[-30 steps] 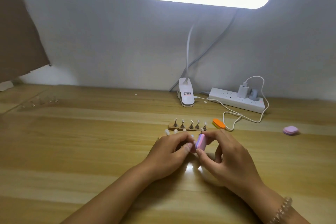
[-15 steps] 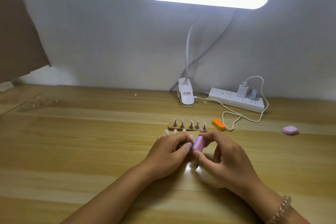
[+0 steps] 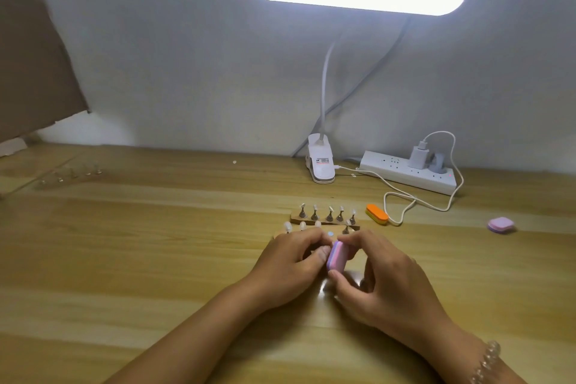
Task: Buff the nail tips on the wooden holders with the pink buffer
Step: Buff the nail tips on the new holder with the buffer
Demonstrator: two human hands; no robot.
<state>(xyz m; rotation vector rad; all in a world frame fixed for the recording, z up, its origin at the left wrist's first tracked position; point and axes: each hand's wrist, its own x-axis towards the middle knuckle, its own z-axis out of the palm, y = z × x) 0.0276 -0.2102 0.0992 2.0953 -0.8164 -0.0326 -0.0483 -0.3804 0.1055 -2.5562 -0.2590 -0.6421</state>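
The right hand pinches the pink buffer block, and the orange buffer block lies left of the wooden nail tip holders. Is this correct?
Not quite. The head view shows the orange buffer block right of the wooden nail tip holders; the right hand does pinch the pink buffer block.

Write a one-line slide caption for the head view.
Right hand pinches the pink buffer beside the curled left hand, by the wooden holders of nail tips.

Left hand [image 3: 290, 262] and right hand [image 3: 383, 274]: both bare. Forearms [image 3: 199, 330] bare down to the bottom edge of the view. Right wrist: one bracelet [image 3: 486, 362] of round, pale, translucent beads in a single row, glinting in the light. Left thumbnail [image 3: 324, 251]: short, rounded, pale.
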